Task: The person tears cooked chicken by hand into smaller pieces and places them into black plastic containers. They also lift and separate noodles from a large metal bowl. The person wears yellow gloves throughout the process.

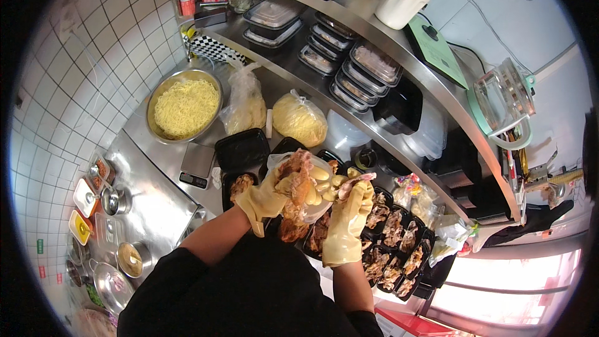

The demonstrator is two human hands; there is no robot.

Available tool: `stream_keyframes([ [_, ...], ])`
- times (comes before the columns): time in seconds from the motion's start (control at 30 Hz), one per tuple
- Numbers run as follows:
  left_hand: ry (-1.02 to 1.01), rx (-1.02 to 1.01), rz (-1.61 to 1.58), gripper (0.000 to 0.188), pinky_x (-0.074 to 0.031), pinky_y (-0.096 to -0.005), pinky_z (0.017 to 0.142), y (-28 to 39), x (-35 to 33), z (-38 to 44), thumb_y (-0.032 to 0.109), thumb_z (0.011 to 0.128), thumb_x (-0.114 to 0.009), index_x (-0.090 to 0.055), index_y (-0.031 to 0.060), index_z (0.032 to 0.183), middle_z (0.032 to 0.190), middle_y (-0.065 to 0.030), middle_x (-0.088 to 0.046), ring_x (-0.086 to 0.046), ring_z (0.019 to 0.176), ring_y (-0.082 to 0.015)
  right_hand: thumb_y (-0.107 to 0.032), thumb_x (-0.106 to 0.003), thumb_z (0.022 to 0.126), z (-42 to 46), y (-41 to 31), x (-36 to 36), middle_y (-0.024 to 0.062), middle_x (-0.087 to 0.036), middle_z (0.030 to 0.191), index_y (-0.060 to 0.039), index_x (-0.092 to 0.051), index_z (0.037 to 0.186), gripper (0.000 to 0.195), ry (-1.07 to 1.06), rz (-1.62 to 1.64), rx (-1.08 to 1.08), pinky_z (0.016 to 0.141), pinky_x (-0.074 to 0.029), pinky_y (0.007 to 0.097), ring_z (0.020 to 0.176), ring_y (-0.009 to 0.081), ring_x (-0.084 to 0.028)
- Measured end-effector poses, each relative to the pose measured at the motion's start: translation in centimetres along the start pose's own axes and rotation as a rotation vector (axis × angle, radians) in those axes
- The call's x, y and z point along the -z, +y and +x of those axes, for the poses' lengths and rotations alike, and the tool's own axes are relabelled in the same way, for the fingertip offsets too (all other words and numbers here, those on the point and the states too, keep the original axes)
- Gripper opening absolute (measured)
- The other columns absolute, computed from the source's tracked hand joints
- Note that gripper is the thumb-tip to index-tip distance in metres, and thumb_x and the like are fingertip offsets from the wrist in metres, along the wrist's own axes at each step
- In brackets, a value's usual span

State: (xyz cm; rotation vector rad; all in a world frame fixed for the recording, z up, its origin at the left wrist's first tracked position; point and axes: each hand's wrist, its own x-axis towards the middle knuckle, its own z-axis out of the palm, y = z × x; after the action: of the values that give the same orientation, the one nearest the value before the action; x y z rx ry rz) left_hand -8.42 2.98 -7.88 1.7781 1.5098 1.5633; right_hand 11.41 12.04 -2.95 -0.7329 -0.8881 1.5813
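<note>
Both my hands wear cream rubber gloves. My left hand [269, 194] is closed around a large piece of browned cooked meat [295, 182], which looks like poultry. My right hand [352, 206] pinches a smaller pinkish strip of meat [358, 182] at its fingertips. A translucent plastic tub [323, 210] lies beneath the hands, partly hidden by them. Black plastic trays with torn meat [393, 229] stand in rows beside my right forearm. Whole browned pieces [292, 229] lie below my left hand, and another [242, 183] is in a black tray left of it.
A steel bowl of yellow noodles [185, 110], bagged noodles [299, 119] and a digital scale [196, 164] stand on the steel counter. Above runs a steel shelf [290, 72] with stacked lidded containers [367, 75]. Small pots and sauce tubs [82, 228] line the left side.
</note>
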Motion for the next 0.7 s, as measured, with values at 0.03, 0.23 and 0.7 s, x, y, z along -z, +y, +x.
stream_keyframes([
  [0.03, 0.023, 0.081, -0.147, 0.071, -0.038, -0.0403, 0.134, -0.1, -0.4, 0.0, 0.020, 0.114, -0.071, -0.041, 0.0057, 0.177, 0.178, -0.0123, -0.048, -0.049, 0.162, -0.0259, -0.034, -0.075, 0.115, 0.1, -0.6, -0.4, 0.0049, -0.077, 0.106, -0.0102, -0.069, 0.142, 0.036, -0.017, 0.085, -0.050, 0.071, -0.058, 0.0306, 0.083, 0.0169, -0.072],
  [0.23, 0.136, 0.667, -1.117, 0.056, -0.056, -0.0416, 0.116, 2.6, -0.1, 2.1, 0.033, 0.118, -0.068, -0.054, 0.0086, 0.166, 0.157, -0.0120, -0.067, -0.067, 0.137, -0.0245, -0.025, -0.075, 0.114, -0.4, -4.8, -2.4, 0.0101, -0.079, 0.116, -0.0074, -0.067, 0.148, 0.040, 0.145, 0.015, -0.475, 0.065, -0.056, 0.0287, 0.079, 0.0157, -0.070],
  [0.7, -0.207, 0.867, -1.196, 0.052, -0.064, -0.0388, 0.097, 5.4, -10.4, 8.2, 0.046, 0.116, -0.070, -0.071, 0.0025, 0.145, 0.125, -0.0069, -0.078, -0.073, 0.111, -0.0183, -0.018, -0.080, 0.109, -0.2, -2.2, 7.4, 0.0084, -0.083, 0.095, -0.0090, -0.074, 0.123, 0.018, 0.014, -0.869, 0.495, 0.063, -0.062, 0.0355, 0.073, 0.0171, -0.075],
])
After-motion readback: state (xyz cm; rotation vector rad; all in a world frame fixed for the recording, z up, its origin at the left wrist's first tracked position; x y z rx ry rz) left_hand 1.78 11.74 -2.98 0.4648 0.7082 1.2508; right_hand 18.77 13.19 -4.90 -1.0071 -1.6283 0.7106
